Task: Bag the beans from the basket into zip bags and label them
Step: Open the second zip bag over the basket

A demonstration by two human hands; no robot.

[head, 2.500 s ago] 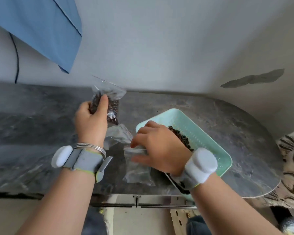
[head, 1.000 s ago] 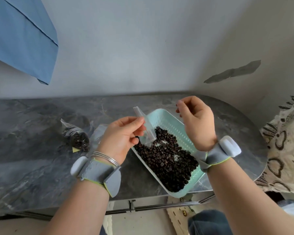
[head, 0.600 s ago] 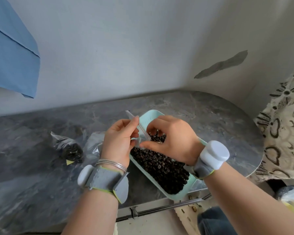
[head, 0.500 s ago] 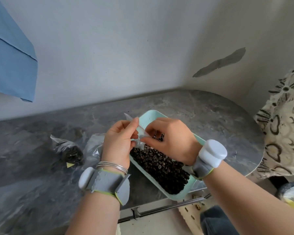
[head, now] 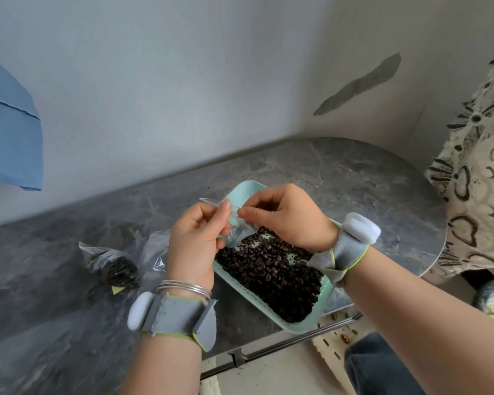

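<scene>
Clear plastic of an empty zip bag (head: 238, 230) is pinched at its mouth in both grips: the left hand (head: 196, 243) holds one lip and the right hand (head: 288, 218) the other, above the far end of the mint basket (head: 320, 316). A second ago the left hand held the bag alone while the right was raised. Now the right has joined it, so the seal is probably being pulled open for filling. Beans (head: 271, 269) still fill the basket. One filled bag (head: 113, 265) lies on the bench (head: 368, 195) to the left, beside spare bags (head: 154, 252).
</scene>
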